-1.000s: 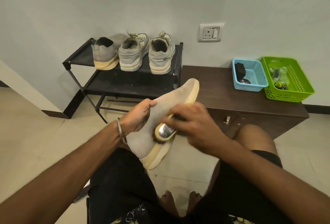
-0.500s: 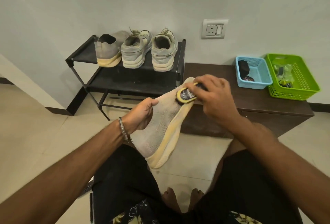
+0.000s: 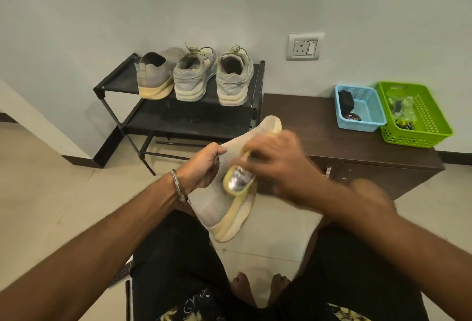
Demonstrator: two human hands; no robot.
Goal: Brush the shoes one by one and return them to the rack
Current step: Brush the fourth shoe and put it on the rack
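Over the person's lap, in the single head view, a grey knit slip-on shoe (image 3: pixel 224 193) with a yellowed sole is held up off the floor, toe pointing away and heel toward the body, so its side lies open to the brush. The left hand (image 3: pixel 204 164) grips it at the collar, thumb on top and fingers wrapped under the edge, most likely to brace it against the strokes. The right hand (image 3: pixel 278 164), blurred with motion, is curled round a yellow-rimmed brush (image 3: pixel 238 182) whose shiny back faces the camera; its bristles appear to press against the shoe's upper near the sole edge, though the contact itself is hidden.

Beyond the hands stands a black two-tier rack (image 3: pixel 178 121). Its top shelf carries the matching grey slip-on (image 3: pixel 153 75) at the left and a laced pair (image 3: pixel 214 78) beside it, heels outward, which makes them easy to pick up. The held shoe probably belongs on that shelf, where room shows only at its left end.

To the rack's right a low dark cabinet serves as a surface (image 3: pixel 306 126), carrying a blue basket (image 3: pixel 360 108) and a green basket (image 3: pixel 413 113) side by side, within reach, each holding small items too unclear to name.

Judging by this, brushing is under way and the return of this shoe is yet to come.
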